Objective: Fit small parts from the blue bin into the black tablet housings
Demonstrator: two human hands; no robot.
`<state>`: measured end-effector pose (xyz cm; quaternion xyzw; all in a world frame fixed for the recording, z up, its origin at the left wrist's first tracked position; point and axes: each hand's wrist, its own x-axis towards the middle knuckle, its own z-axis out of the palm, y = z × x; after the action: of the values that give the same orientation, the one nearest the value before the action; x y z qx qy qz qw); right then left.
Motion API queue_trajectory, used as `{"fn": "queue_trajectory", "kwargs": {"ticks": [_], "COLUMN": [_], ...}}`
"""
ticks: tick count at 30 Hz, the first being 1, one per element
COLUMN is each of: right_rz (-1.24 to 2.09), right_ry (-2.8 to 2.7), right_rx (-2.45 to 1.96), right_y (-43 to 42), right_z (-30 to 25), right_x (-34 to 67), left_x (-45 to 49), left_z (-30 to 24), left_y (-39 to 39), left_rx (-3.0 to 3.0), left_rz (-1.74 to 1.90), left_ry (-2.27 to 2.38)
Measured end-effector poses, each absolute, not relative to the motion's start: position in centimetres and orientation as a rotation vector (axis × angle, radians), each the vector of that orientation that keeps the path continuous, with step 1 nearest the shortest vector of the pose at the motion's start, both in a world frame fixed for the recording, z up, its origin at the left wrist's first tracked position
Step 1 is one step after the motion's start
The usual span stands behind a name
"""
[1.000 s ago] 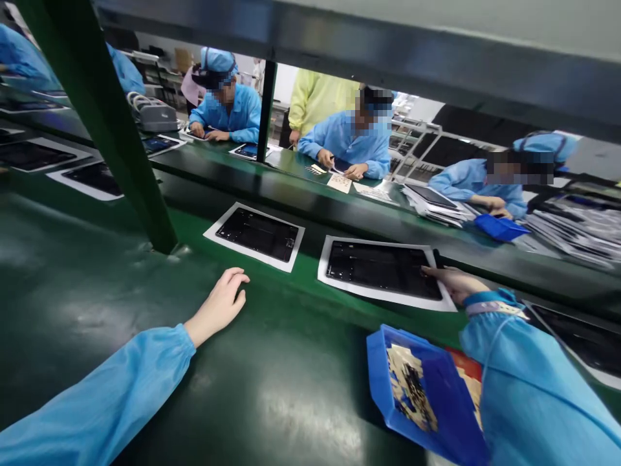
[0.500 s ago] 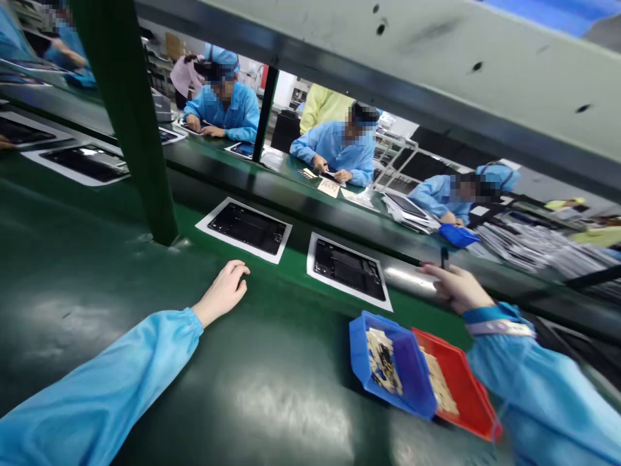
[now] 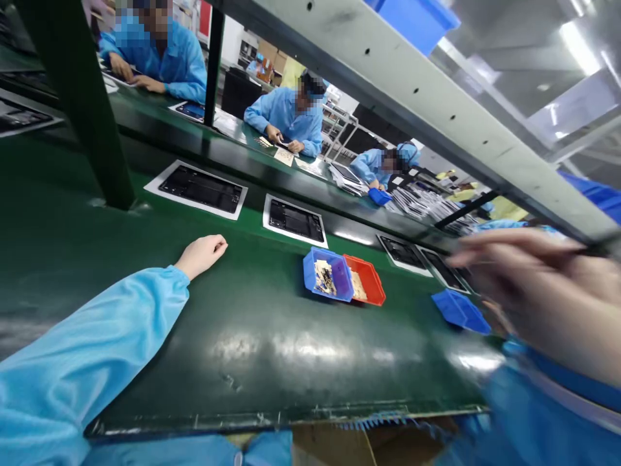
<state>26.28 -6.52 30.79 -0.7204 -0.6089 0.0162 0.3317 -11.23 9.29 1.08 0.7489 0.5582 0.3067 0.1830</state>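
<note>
My left hand [image 3: 201, 254] rests on the green bench top, its fingers curled in and nothing showing in them. It lies just in front of a black tablet-like panel on a white sheet [image 3: 198, 189]. My right hand [image 3: 538, 285], raised close to the camera and blurred, is closed on a thin dark pen-like tool [image 3: 599, 249]. A second black panel on white [image 3: 297, 220] lies to the right of the first. Nearer to me are a blue bin [image 3: 345, 285] with small pale and dark pieces and a red bin [image 3: 372, 283] with pale pieces, side by side.
A green post [image 3: 82, 110] stands at left, and a pale metal beam [image 3: 388, 77] crosses overhead. Further right are more panels [image 3: 405, 254] and another blue bin [image 3: 460, 312]. Co-workers in blue [image 3: 291, 116] sit across the bench by a stack of sheets [image 3: 347, 178].
My right hand has risen toward the camera and right, away from the panels and bins. My left hand's fingers have curled in. The view has shifted, showing more of the bench's near edge.
</note>
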Motion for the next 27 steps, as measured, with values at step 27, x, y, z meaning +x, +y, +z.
{"fn": "queue_trajectory", "kwargs": {"ticks": [27], "right_rz": [0.065], "right_ry": [-1.736], "right_rx": [-2.456], "right_y": [7.9], "right_z": [9.2], "right_x": [25.8], "left_x": [-11.3], "left_z": [1.0], "left_y": [5.0], "left_rx": [2.227], "left_rz": [0.843], "left_ry": [1.462]}}
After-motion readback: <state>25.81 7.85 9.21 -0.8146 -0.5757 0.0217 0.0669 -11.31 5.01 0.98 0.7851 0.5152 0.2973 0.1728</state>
